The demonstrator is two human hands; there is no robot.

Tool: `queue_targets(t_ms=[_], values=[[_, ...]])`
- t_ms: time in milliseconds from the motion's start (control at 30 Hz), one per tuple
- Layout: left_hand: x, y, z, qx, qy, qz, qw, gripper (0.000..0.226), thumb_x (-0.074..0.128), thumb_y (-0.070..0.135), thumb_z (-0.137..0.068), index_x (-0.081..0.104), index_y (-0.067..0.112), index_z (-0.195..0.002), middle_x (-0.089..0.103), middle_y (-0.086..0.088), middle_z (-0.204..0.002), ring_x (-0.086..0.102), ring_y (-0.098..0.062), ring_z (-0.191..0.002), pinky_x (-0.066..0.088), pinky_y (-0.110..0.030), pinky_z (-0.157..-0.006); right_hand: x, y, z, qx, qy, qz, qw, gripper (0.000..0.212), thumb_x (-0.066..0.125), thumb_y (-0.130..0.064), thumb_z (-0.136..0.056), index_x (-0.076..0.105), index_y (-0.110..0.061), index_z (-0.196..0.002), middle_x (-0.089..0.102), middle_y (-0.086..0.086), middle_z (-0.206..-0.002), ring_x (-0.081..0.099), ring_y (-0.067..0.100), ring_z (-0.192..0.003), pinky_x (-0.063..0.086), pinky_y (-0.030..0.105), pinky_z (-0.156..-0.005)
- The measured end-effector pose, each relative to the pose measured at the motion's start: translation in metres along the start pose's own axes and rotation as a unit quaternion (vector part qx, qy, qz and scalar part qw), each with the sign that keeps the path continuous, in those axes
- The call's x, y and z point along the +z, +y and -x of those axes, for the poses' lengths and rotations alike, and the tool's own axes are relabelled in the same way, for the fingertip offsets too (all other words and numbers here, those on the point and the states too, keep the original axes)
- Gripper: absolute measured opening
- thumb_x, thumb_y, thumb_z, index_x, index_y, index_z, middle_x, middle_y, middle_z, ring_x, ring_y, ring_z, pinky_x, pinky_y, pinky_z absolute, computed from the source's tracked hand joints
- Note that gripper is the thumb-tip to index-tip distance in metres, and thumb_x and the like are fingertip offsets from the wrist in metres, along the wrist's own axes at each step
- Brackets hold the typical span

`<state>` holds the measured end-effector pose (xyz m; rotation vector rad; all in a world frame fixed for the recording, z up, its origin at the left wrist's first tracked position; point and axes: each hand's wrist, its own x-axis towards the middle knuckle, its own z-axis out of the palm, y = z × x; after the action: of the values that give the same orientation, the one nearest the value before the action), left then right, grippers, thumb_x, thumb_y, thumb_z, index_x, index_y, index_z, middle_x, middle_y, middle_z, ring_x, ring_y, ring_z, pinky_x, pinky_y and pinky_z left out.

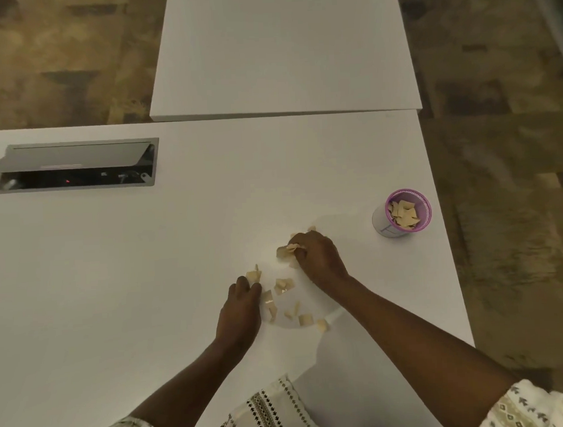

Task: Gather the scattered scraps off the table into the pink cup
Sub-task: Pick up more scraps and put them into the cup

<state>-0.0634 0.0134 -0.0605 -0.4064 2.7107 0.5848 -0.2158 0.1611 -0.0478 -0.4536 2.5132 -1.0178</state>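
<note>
Several tan paper scraps [284, 286] lie scattered on the white table [146, 251], between my two hands. My right hand [317, 255] is curled over a small bunch of scraps [286, 250] and grips them at the fingertips. My left hand [242, 307] rests on the table with its fingertips against a scrap [254, 275]; whether it pinches that scrap is unclear. The pink cup [402, 213] stands upright to the right of my right hand, near the table's right edge, with several scraps inside.
An open cable box with a raised grey lid [75, 166] is set into the table at the far left. A second white table [283, 52] butts against the far edge. Patterned carpet [504, 171] lies beyond the right edge.
</note>
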Motion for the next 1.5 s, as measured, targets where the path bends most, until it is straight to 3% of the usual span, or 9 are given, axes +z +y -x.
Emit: queue_targets(t_ms=[100,167,333,467,567,800,1033,1233,1500], values=[[-0.003,0.001,-0.003,-0.005,0.012,0.015,1.000,0.005,0.050,0.012,-0.096,0.055,0.013,-0.097,0.050,-0.004,-0.099,0.047,-0.023,-0.084,0.051,-0.036,-0.063,-0.013,0.000,0.002,0.111,0.015,-0.120,0.986,0.012,0.064,-0.014,-0.088,0.073,-0.021,-0.089,0.072,-0.005,-0.086,0.064,-0.002,-0.075,0.045,0.004,-0.060],[-0.004,0.002,-0.004,-0.014,0.019,0.024,0.999,0.007,0.048,0.010,-0.096,0.053,0.013,-0.092,0.050,-0.003,-0.094,0.047,-0.022,-0.081,0.047,-0.034,-0.062,-0.021,0.004,0.005,0.152,0.016,-0.192,0.969,0.008,0.069,-0.018,-0.087,0.073,-0.024,-0.089,0.073,-0.009,-0.083,0.065,-0.005,-0.073,0.047,0.005,-0.063],[-0.011,0.007,-0.008,-0.033,0.039,0.056,0.997,0.011,0.048,0.005,-0.094,0.056,0.011,-0.091,0.054,-0.005,-0.088,0.050,-0.023,-0.078,0.048,-0.036,-0.063,-0.039,0.009,0.009,0.246,0.023,-0.427,0.870,0.013,0.072,-0.011,-0.088,0.077,-0.016,-0.100,0.076,0.006,-0.102,0.073,0.016,-0.094,0.058,0.030,-0.089],[-0.017,0.014,-0.012,-0.052,0.055,0.083,0.994,0.014,0.046,0.004,-0.093,0.056,0.012,-0.086,0.053,-0.004,-0.084,0.051,-0.024,-0.076,0.050,-0.039,-0.065,-0.051,0.010,0.012,0.257,0.010,-0.533,0.806,0.017,0.068,-0.004,-0.091,0.073,-0.008,-0.107,0.074,0.009,-0.112,0.073,0.013,-0.097,0.058,0.023,-0.084],[-0.021,0.022,-0.016,-0.064,0.072,0.107,0.990,0.017,0.046,0.003,-0.092,0.054,0.013,-0.081,0.052,-0.002,-0.080,0.052,-0.023,-0.071,0.048,-0.037,-0.062,-0.065,0.006,0.014,0.246,0.015,-0.565,0.787,0.017,0.065,-0.002,-0.093,0.071,-0.006,-0.109,0.074,0.006,-0.109,0.073,0.012,-0.095,0.058,0.021,-0.082],[-0.030,0.044,-0.025,-0.066,0.105,0.186,0.975,0.021,0.048,0.001,-0.092,0.060,0.015,-0.083,0.059,0.002,-0.080,0.055,-0.014,-0.069,0.047,-0.033,-0.060,-0.122,0.015,0.011,0.188,0.095,-0.526,0.824,0.016,0.064,0.000,-0.093,0.073,-0.013,-0.099,0.078,-0.005,-0.094,0.073,0.011,-0.096,0.059,0.022,-0.083],[-0.054,0.097,-0.051,-0.040,0.114,0.256,0.959,0.019,0.051,0.001,-0.090,0.066,0.012,-0.086,0.066,0.000,-0.084,0.059,-0.016,-0.076,0.048,-0.030,-0.068,-0.173,0.068,0.000,0.219,0.202,-0.300,0.906,0.014,0.073,-0.016,-0.087,0.072,-0.022,-0.100,0.072,0.007,-0.096,0.070,0.029,-0.095,0.056,0.040,-0.087],[-0.087,0.176,-0.093,0.014,0.096,0.316,0.944,0.021,0.049,0.001,-0.088,0.068,0.010,-0.087,0.069,-0.001,-0.085,0.062,-0.016,-0.077,0.049,-0.027,-0.069,-0.179,0.085,-0.006,0.214,0.140,-0.074,0.964,0.026,0.067,-0.009,-0.085,0.071,-0.011,-0.110,0.067,0.005,-0.098,0.065,0.030,-0.098,0.055,0.043,-0.091],[-0.092,0.252,-0.135,0.065,0.044,0.321,0.944,0.020,0.049,0.000,-0.085,0.068,0.005,-0.087,0.073,-0.009,-0.085,0.068,-0.025,-0.083,0.054,-0.034,-0.076,-0.189,0.084,0.002,0.179,0.135,-0.053,0.973,0.033,0.056,-0.002,-0.089,0.071,-0.018,-0.113,0.072,0.004,-0.118,0.066,0.027,-0.104,0.055,0.043,-0.095]])
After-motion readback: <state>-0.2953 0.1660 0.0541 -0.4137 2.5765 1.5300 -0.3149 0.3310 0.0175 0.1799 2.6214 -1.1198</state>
